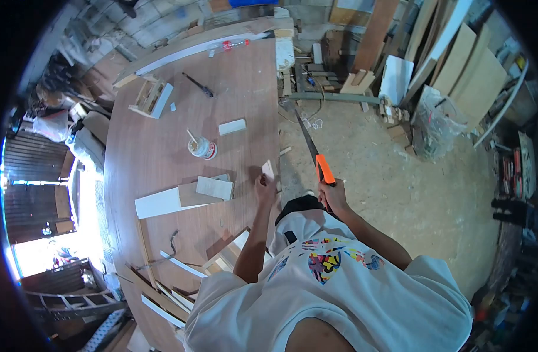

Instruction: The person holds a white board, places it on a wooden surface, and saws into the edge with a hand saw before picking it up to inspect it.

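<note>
My right hand (334, 197) is wrapped round the black and orange handle of a handsaw (307, 136). The blade points forward, over the floor beside the table's right edge. My left hand (265, 189) grips a small pale wood piece (268, 169) at that edge, apart from the saw. Left of this hand, short boards (215, 187) lie stacked across a longer white board (158, 203). Further forward are an open tub (202, 148) with a stick in it and a white block (232, 127).
The brown table (245, 82) holds a small wooden frame (151, 98), a dark slim tool (197, 84) and a plastic bottle (235, 44). Loose strips (166, 293) lie near my left side. Boards (465, 70) lean at the back right by a plastic bag (436, 123).
</note>
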`<action>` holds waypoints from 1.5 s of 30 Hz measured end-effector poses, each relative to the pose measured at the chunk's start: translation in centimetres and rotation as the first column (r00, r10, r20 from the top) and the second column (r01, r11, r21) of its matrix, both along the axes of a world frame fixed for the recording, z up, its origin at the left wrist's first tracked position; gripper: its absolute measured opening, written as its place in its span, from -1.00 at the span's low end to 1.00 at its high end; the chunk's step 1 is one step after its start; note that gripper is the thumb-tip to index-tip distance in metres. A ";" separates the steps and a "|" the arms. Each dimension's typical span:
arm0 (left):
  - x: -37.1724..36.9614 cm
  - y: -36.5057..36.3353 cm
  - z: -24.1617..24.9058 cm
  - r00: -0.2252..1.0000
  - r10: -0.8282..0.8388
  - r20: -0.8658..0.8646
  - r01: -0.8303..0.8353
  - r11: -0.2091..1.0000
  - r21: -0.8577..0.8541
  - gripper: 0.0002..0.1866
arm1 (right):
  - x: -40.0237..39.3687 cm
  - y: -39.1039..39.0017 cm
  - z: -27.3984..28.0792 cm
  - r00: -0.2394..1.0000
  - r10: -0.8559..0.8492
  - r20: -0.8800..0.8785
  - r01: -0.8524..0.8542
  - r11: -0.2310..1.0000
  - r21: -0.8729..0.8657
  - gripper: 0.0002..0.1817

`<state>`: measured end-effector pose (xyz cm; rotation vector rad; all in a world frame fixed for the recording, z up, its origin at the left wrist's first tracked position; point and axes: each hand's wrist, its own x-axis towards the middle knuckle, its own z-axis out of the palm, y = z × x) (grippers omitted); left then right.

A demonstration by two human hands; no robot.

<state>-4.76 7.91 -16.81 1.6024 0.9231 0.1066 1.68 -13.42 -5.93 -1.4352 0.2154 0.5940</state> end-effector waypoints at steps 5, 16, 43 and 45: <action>1.8 -0.1 8.4 0.800 0.373 0.470 0.323 0.393 -0.861 -0.49 | 0.8 -1.6 0.1 0.999 0.037 0.012 -0.036 0.994 -0.100 -0.86; 3.8 -3.5 13.6 0.566 0.487 0.665 0.716 0.108 -0.689 -0.15 | 1.7 -4.0 -0.8 0.999 0.039 0.027 -0.037 0.997 -0.072 -0.89; 5.4 -5.8 17.1 0.679 0.339 0.651 0.625 0.198 -0.755 -0.14 | 1.9 -3.3 9.1 0.965 -0.024 0.262 -0.030 0.979 0.202 -0.92; 5.5 -5.8 17.0 0.682 0.322 0.657 0.628 0.203 -0.751 -0.14 | 2.1 -3.3 9.3 0.959 0.015 0.282 -0.066 0.983 0.172 -0.92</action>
